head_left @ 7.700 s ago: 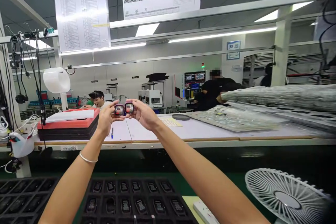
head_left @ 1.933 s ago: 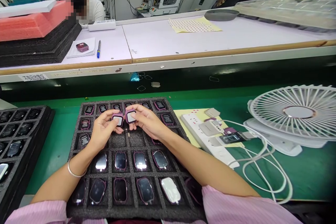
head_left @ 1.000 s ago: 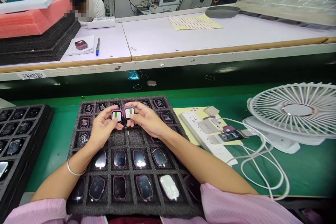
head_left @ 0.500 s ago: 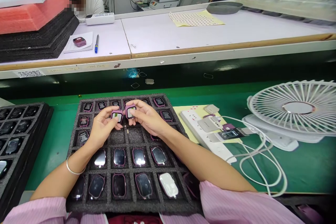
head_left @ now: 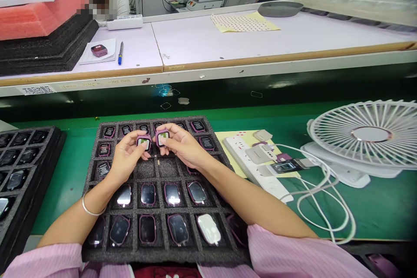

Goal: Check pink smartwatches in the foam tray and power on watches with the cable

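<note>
My left hand (head_left: 126, 156) is closed around a purple smartwatch (head_left: 143, 142) without a strap, its thumb on the lit screen. In my right hand (head_left: 182, 144) is a second purple smartwatch (head_left: 162, 138), also lit, with the thumb pressed on its display. The two watches are side by side, a small gap apart, above the black foam tray (head_left: 146, 254). Purple-framed watches, such as a dark one (head_left: 147, 229), lie in many of its compartments. Several along the far and left sides show white text on their screens. Two compartments below my hands hold no watch.
Another foam tray of watches (head_left: 31, 178) lies at the left. To the right are a white power strip (head_left: 270, 186), cables (head_left: 350, 226) and a white fan (head_left: 361, 134). On the shelf are foam sheets (head_left: 39, 19), a pen (head_left: 120, 53) and a watch (head_left: 99, 50). A person sits beyond.
The watch in my left hand has shifted slightly left and up, widening the gap between the two watches. My right hand stays almost where it was, and its thumb has moved slightly on the screen.
</note>
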`<state>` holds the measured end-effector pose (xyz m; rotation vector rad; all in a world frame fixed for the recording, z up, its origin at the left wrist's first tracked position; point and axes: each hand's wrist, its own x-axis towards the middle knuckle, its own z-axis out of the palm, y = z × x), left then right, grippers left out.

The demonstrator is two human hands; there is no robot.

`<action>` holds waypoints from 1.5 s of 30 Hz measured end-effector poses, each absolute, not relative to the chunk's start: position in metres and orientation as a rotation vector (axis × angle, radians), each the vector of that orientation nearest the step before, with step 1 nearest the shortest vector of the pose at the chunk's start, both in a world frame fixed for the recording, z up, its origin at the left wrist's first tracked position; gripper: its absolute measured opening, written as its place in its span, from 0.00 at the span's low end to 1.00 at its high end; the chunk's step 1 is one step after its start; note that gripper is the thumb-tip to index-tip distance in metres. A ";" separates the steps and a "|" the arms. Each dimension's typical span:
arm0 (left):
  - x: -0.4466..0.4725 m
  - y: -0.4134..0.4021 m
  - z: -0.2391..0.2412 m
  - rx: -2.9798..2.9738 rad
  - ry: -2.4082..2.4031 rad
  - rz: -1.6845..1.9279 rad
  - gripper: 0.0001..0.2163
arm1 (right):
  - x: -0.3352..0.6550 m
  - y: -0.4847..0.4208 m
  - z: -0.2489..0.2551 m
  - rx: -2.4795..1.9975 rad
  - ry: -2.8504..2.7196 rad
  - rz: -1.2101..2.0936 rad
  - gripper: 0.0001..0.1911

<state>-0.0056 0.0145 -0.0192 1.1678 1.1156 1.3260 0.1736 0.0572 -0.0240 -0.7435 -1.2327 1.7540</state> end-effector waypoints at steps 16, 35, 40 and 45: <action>-0.005 0.013 -0.017 1.169 1.102 1.303 0.20 | 0.173 0.057 -0.026 -0.673 -1.244 1.754 0.18; -0.005 0.013 -0.015 1.204 1.155 1.309 0.14 | 0.175 0.058 -0.024 -0.763 -1.270 1.726 0.16; -0.006 0.014 -0.016 1.205 1.154 1.327 0.14 | 0.176 0.058 -0.025 -0.781 -1.308 1.712 0.18; -0.005 0.014 -0.016 1.209 1.134 1.346 0.15 | 0.176 0.057 -0.026 -0.752 -1.306 1.715 0.20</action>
